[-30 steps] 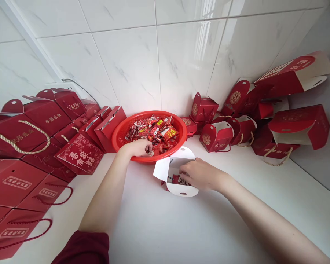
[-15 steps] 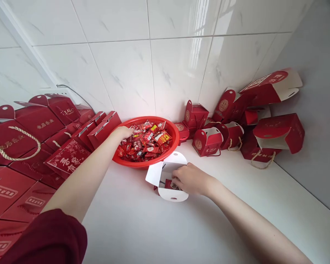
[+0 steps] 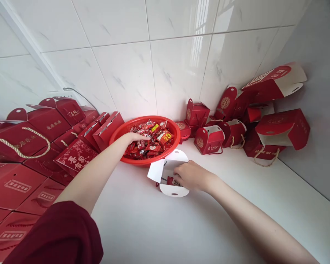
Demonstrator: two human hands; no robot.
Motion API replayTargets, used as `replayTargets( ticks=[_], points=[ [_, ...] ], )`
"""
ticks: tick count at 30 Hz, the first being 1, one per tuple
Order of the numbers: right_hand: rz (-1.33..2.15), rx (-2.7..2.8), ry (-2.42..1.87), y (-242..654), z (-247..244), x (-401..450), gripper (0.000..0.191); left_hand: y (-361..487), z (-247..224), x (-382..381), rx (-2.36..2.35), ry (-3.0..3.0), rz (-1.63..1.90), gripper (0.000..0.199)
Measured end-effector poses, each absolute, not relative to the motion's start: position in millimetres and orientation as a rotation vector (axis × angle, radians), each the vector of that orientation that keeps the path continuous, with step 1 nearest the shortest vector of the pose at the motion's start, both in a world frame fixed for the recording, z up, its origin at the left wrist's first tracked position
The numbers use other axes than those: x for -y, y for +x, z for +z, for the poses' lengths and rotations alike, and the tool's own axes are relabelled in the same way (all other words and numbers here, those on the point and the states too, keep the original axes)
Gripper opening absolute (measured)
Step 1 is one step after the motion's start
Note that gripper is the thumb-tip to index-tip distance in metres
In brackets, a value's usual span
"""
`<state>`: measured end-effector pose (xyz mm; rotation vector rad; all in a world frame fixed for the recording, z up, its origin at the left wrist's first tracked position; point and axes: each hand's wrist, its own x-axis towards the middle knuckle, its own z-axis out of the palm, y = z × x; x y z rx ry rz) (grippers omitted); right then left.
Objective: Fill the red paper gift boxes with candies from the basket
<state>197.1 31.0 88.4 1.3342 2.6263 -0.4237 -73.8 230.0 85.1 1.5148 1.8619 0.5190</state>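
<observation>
My left hand [image 3: 134,138] lies over the wrapped candies [image 3: 156,141] in a red plastic basket [image 3: 177,136]. Its thumb side is stretched out, while the other fingers are partly lost among the wrappers. In front of the basket stands a small gift box [image 3: 173,190], its white-lined flaps spread apart. My right hand [image 3: 191,176] reaches into this box from the right with curled fingers. Their tips are at a red packet [image 3: 171,180] with dark and white lettering, and the hand covers part of it. A dark cord shows inside the box, on its left.
Red gift boxes [image 3: 44,121] are stacked along the left side, some with rope handles. More small red boxes [image 3: 209,139] stand on the right by the grey panel. A tiled wall [image 3: 132,80] rises behind the basket. White tabletop [image 3: 143,223] spreads in front.
My left hand has moved right, from the basket's left edge further over the candies. My right hand stays in the box at the red packet. The view has shifted slightly.
</observation>
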Motion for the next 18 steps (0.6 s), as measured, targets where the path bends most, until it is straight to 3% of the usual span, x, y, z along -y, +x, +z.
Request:
replayTargets(
  ticks=[11,14,18],
  points=[
    [-0.437,-2.642,1.348,199,89,-30,0.036,-86,145,-207,-1.654,1.617,0.38,0.032],
    [-0.442,-2.642,1.342,199,89,-30,0.036,-91,143,-225,-1.801,1.717,0.448,0.022],
    [-0.427,-2.634,1.337,199,90,-31,0.036,-97,121,-240,-1.945,1.822,0.449,0.028]
  ],
)
